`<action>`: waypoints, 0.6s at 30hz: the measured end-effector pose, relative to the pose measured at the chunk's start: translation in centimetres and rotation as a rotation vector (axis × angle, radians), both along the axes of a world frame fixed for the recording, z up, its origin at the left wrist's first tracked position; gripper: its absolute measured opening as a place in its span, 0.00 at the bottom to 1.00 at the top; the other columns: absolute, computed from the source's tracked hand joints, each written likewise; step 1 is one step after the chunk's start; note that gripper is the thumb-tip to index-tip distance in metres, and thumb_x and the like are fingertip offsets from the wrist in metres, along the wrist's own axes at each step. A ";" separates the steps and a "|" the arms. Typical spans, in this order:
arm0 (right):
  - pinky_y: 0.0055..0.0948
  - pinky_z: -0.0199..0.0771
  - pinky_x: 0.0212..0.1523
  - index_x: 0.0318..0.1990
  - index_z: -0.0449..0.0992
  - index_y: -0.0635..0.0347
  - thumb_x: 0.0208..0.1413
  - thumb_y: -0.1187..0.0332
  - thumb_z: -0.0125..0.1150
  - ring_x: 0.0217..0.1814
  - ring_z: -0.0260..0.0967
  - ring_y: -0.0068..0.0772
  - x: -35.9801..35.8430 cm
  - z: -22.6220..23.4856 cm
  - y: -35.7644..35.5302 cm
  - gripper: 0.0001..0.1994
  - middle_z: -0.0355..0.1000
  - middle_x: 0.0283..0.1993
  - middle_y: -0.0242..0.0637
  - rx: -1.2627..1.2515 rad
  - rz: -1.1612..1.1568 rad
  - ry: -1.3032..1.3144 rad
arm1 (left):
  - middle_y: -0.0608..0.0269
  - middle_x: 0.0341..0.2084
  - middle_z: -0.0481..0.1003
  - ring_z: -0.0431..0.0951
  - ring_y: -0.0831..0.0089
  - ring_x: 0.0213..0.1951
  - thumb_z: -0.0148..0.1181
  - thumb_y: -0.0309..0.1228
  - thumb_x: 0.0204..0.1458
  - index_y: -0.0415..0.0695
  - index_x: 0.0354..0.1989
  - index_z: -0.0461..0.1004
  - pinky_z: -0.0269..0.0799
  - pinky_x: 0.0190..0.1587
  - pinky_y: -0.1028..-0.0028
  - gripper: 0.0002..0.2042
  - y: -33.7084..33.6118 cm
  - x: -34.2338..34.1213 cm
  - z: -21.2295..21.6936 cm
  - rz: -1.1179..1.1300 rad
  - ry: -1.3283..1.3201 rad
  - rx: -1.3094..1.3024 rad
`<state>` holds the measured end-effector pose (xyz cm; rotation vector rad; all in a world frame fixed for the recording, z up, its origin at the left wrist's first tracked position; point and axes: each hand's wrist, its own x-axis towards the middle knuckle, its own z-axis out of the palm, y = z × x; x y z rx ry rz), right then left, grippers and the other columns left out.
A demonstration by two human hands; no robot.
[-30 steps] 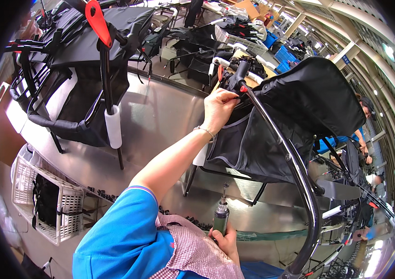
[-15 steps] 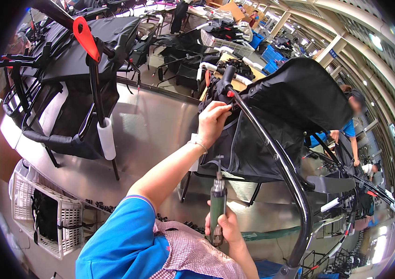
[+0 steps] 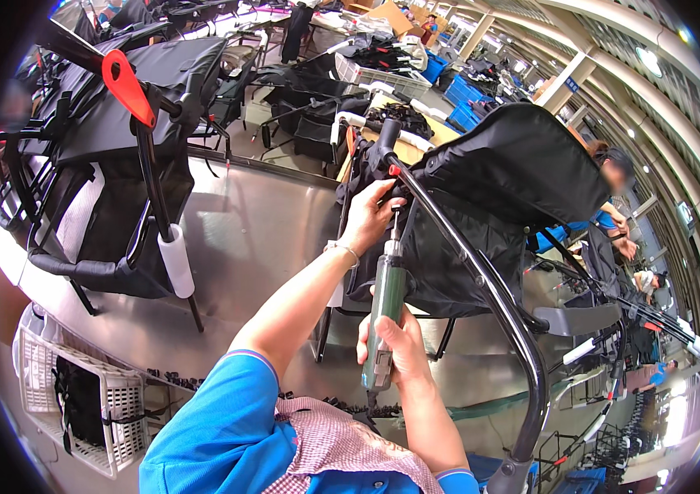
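Right hand (image 3: pixel 399 350) fisted round green screwdriver (image 3: pixel 386 309), tip up beside left hand (image 3: pixel 369 216) gripping stroller frame (image 3: pixel 481 280).

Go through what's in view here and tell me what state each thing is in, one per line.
Left hand: gripping the frame tube top.
Right hand: wrapped around the green driver.
Green driver: upright, tip at the tube.
Black frame tube: curved, fabric attached.
White basket: holding black straps.
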<state>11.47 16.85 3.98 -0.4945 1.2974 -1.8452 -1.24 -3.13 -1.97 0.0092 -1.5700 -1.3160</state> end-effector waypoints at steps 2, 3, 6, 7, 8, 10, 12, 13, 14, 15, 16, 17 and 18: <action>0.27 0.74 0.20 0.46 0.59 0.60 0.43 0.53 0.73 0.20 0.70 0.30 -0.5 -0.1 -0.4 0.32 0.69 0.26 0.38 0.011 -0.020 -0.008 | 0.51 0.36 0.76 0.77 0.59 0.38 0.65 0.24 0.47 0.35 0.44 0.72 0.72 0.44 0.71 0.15 -0.1 -0.2 -0.1 0.050 0.043 -0.044; 0.28 0.74 0.20 0.45 0.59 0.60 0.44 0.53 0.73 0.20 0.71 0.30 -0.7 -0.1 -0.6 0.31 0.69 0.25 0.38 0.016 -0.029 -0.012 | 0.52 0.36 0.76 0.77 0.59 0.38 0.64 0.22 0.46 0.36 0.44 0.72 0.72 0.45 0.71 0.15 -0.2 -0.3 -0.1 0.049 0.045 -0.044; 0.28 0.75 0.20 0.44 0.59 0.61 0.42 0.51 0.73 0.20 0.71 0.29 -1.1 0.0 -0.8 0.32 0.69 0.25 0.38 0.053 -0.049 -0.016 | 0.52 0.36 0.76 0.78 0.60 0.38 0.62 0.19 0.45 0.36 0.45 0.72 0.72 0.45 0.72 0.16 -0.1 -0.1 -0.4 0.035 0.042 -0.028; 0.28 0.75 0.20 0.44 0.59 0.62 0.42 0.51 0.73 0.20 0.71 0.29 -1.2 0.0 -0.9 0.33 0.69 0.25 0.38 0.062 -0.055 -0.015 | 0.52 0.36 0.76 0.78 0.61 0.38 0.61 0.18 0.45 0.36 0.45 0.72 0.72 0.45 0.72 0.16 0.0 -0.1 -0.3 0.025 0.040 -0.016; 0.27 0.74 0.19 0.43 0.60 0.62 0.42 0.51 0.74 0.19 0.70 0.28 -1.3 0.0 -1.0 0.33 0.69 0.25 0.37 0.067 -0.059 -0.015 | 0.52 0.36 0.76 0.78 0.61 0.38 0.61 0.17 0.44 0.36 0.46 0.72 0.72 0.45 0.73 0.17 0.0 -0.1 -0.3 0.015 0.037 -0.004; 0.27 0.74 0.19 0.42 0.60 0.62 0.42 0.51 0.74 0.19 0.70 0.28 -1.7 0.0 -1.2 0.32 0.69 0.25 0.37 0.082 -0.071 -0.014 | 0.52 0.37 0.76 0.78 0.63 0.38 0.61 0.17 0.44 0.35 0.46 0.72 0.71 0.46 0.74 0.17 -0.1 0.2 -0.1 0.035 0.016 -0.034; 0.27 0.74 0.19 0.42 0.61 0.63 0.42 0.51 0.74 0.19 0.70 0.28 -2.0 0.1 -1.4 0.31 0.69 0.25 0.37 0.097 -0.071 -0.014 | 0.54 0.38 0.76 0.77 0.67 0.40 0.61 0.17 0.44 0.36 0.47 0.72 0.70 0.47 0.75 0.18 -0.4 0.3 -0.2 0.005 0.004 -0.010; 0.27 0.74 0.18 0.42 0.61 0.62 0.42 0.51 0.74 0.18 0.70 0.28 -2.1 0.2 -1.5 0.31 0.69 0.25 0.37 0.103 -0.066 -0.016 | 0.57 0.39 0.76 0.76 0.69 0.41 0.61 0.17 0.44 0.36 0.48 0.71 0.70 0.48 0.76 0.19 -0.4 0.4 -0.1 -0.037 -0.001 0.029; 0.26 0.74 0.18 0.41 0.62 0.62 0.42 0.51 0.74 0.18 0.70 0.28 -2.2 0.3 -1.5 0.31 0.69 0.25 0.37 0.110 -0.062 -0.019 | 0.59 0.40 0.76 0.75 0.72 0.42 0.61 0.17 0.44 0.36 0.48 0.71 0.69 0.48 0.76 0.19 -0.5 0.5 0.0 -0.079 -0.006 0.069; 0.27 0.74 0.19 0.47 0.60 0.63 0.43 0.51 0.73 0.19 0.70 0.29 -2.3 0.1 -1.5 0.34 0.69 0.25 0.37 0.112 -0.056 -0.020 | 0.62 0.41 0.75 0.74 0.74 0.43 0.61 0.17 0.45 0.36 0.49 0.71 0.68 0.49 0.77 0.19 -0.7 0.9 0.0 -0.221 -0.034 0.153; 0.28 0.73 0.19 0.52 0.59 0.64 0.43 0.50 0.72 0.19 0.70 0.30 -2.6 -0.2 -1.2 0.37 0.69 0.25 0.38 0.114 -0.061 -0.023 | 0.64 0.42 0.74 0.72 0.77 0.44 0.60 0.17 0.45 0.37 0.50 0.70 0.68 0.50 0.77 0.20 -0.6 1.8 1.2 -0.373 -0.065 0.237; 0.29 0.73 0.19 0.57 0.58 0.64 0.44 0.50 0.71 0.19 0.70 0.31 -2.6 -0.2 -1.2 0.40 0.69 0.25 0.39 0.115 -0.055 -0.023 | 0.67 0.42 0.73 0.71 0.80 0.46 0.60 0.18 0.46 0.37 0.50 0.70 0.67 0.51 0.78 0.20 -0.9 2.8 1.9 -0.514 -0.094 0.319; 0.29 0.73 0.19 0.58 0.58 0.64 0.44 0.50 0.71 0.19 0.70 0.31 -2.6 -0.1 -1.2 0.40 0.69 0.25 0.39 0.109 -0.051 -0.031 | 0.71 0.43 0.71 0.68 0.83 0.47 0.60 0.20 0.47 0.39 0.52 0.69 0.65 0.51 0.80 0.21 -2.1 2.6 1.6 -0.659 -0.147 0.397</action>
